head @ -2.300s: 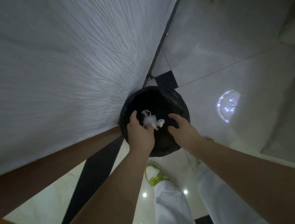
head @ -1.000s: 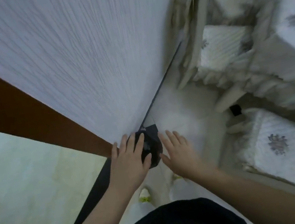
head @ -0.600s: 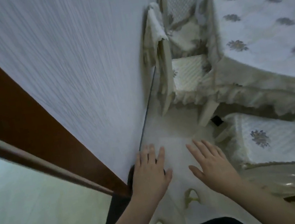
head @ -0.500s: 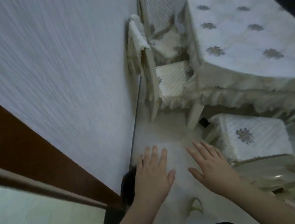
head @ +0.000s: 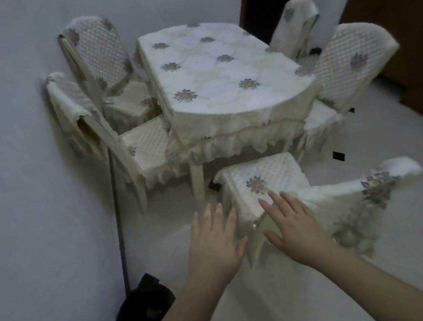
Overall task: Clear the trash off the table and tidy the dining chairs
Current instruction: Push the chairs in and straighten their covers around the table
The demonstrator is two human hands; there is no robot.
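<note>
Cream-covered chair [head: 264, 179] pulled from table [head: 217, 74] edge, both grips released (left hand [head: 214, 247], right hand [head: 292, 225])

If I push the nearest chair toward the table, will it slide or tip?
The nearest chair probably slides: the floor looks smooth and glossy. Pushed high on its backrest it might tip. Its loose cover may shift under the hands.

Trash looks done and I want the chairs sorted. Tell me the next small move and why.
Probably take hold of the nearest chair by its backrest and push it in toward the table. Both hands, left hand and right hand, are open and hold nothing, the tabletop shows no trash, and this chair stands clear of the table.
</note>
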